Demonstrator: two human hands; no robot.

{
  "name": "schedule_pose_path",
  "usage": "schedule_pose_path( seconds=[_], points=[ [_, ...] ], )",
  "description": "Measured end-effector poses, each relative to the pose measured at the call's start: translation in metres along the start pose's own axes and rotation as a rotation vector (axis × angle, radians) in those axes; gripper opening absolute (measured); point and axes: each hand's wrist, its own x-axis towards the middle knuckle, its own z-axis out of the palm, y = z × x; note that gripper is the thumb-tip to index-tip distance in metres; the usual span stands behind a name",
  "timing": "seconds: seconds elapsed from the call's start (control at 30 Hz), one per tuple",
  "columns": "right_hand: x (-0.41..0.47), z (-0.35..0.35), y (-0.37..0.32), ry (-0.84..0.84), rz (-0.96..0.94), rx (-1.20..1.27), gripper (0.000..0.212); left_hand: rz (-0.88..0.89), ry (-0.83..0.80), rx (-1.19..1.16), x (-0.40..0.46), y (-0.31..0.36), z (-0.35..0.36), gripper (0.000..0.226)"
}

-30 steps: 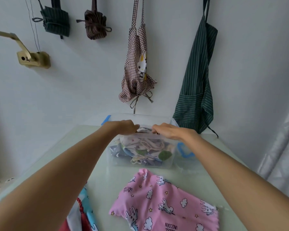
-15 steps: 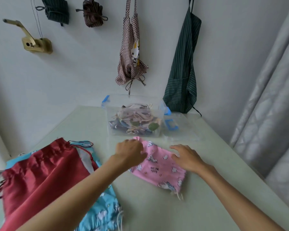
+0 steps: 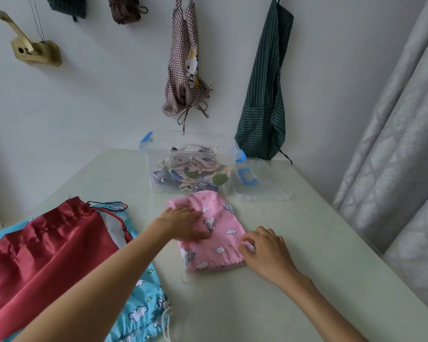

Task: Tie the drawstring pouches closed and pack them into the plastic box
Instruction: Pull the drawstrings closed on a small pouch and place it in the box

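A pink unicorn-print drawstring pouch point(image 3: 215, 230) lies flat on the pale table point(image 3: 294, 280), just in front of the clear plastic box point(image 3: 156, 174). The box has blue clips and holds several patterned pouches. My left hand point(image 3: 183, 224) rests on the pouch's left side with fingers spread. My right hand point(image 3: 265, 250) pinches the pouch at its near right corner, by the gathered hem. A red satin pouch point(image 3: 42, 255) lies at the left on top of a blue cloud-print pouch point(image 3: 143, 307).
The box's clear lid point(image 3: 260, 181) with a blue clip lies right of the box. Two aprons hang on the wall behind, checked point(image 3: 185, 65) and green striped point(image 3: 265, 95). A grey curtain point(image 3: 400, 144) borders the table's right edge.
Both hands left the box and came back to the pink pouch. My left hand has flattened onto it and my right hand has slid to its near right corner. The pouch now lies more squarely.
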Motion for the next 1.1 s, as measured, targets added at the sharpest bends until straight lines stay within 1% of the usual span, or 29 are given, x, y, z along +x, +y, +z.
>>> schedule_pose_path(
  seconds=[0.03,0.07,0.17,0.23,0.3,0.37,0.4,0.43,0.5,0.53,0.57,0.6,0.67,0.73,0.77,0.83,0.9,0.97,1.03,1.1],
  points=[
    [0.003,0.002,-0.002,0.008,0.001,0.012,0.03,0.02,0.015,0.006,0.006,-0.006,0.0,0.081],
    [0.005,0.004,-0.004,0.013,0.005,0.026,0.029,0.022,0.064,0.017,0.012,-0.01,0.0,0.076],
    [0.007,0.011,-0.012,0.017,-0.009,0.06,0.03,-0.044,0.322,0.089,0.023,-0.012,-0.002,0.063],
    [0.005,0.011,-0.012,0.003,-0.008,0.086,0.031,-0.064,0.395,0.096,0.019,-0.005,-0.003,0.062],
    [0.004,0.01,-0.007,-0.017,0.017,0.167,0.032,-0.068,0.499,0.03,0.003,-0.002,-0.005,0.054],
    [0.001,0.009,0.0,-0.03,0.047,0.29,0.032,-0.126,0.609,-0.082,-0.023,-0.005,-0.006,0.039],
    [-0.001,0.008,0.003,-0.03,0.059,0.357,0.03,-0.173,0.605,-0.132,-0.038,-0.008,-0.005,0.037],
    [-0.002,0.007,0.005,-0.036,0.063,0.411,0.028,-0.227,0.548,-0.159,-0.053,-0.011,-0.004,0.044],
    [-0.005,0.002,0.008,-0.092,0.051,0.456,0.028,-0.294,0.347,-0.132,-0.077,-0.016,0.004,0.063],
    [-0.008,-0.001,0.01,-0.133,0.032,0.459,0.029,-0.3,0.271,-0.101,-0.086,-0.017,0.01,0.068],
    [-0.01,-0.004,0.013,-0.17,0.009,0.458,0.031,-0.294,0.226,-0.085,-0.091,-0.018,0.017,0.068],
    [-0.013,-0.005,0.014,-0.188,-0.017,0.458,0.032,-0.282,0.216,-0.094,-0.095,-0.017,0.024,0.064],
    [-0.016,-0.003,0.017,-0.16,-0.051,0.449,0.028,-0.257,0.3,-0.166,-0.098,-0.016,0.037,0.045],
    [-0.023,0.002,0.017,-0.07,-0.051,0.468,0.012,-0.248,0.431,-0.24,-0.103,-0.016,0.043,0.029],
    [-0.025,0.004,0.015,-0.026,-0.045,0.473,0.009,-0.24,0.472,-0.289,-0.104,-0.018,0.045,0.026],
    [-0.029,0.008,0.015,0.048,-0.03,0.462,0.012,-0.209,0.499,-0.38,-0.107,-0.02,0.046,0.027],
    [-0.03,0.009,0.015,0.102,-0.035,0.424,0.013,-0.187,0.511,-0.436,-0.11,-0.021,0.047,0.033],
    [-0.029,0.009,0.015,0.15,-0.058,0.305,0.012,-0.205,0.542,-0.46,-0.112,-0.024,0.049,0.033],
    [-0.026,0.007,0.02,0.198,-0.051,0.145,0.007,-0.292,0.605,-0.431,-0.114,-0.03,0.051,0.027],
    [-0.027,0.001,0.036,0.267,0.069,0.083,0.006,-0.416,0.661,-0.409,-0.119,-0.037,0.052,0.023]
  ],
)
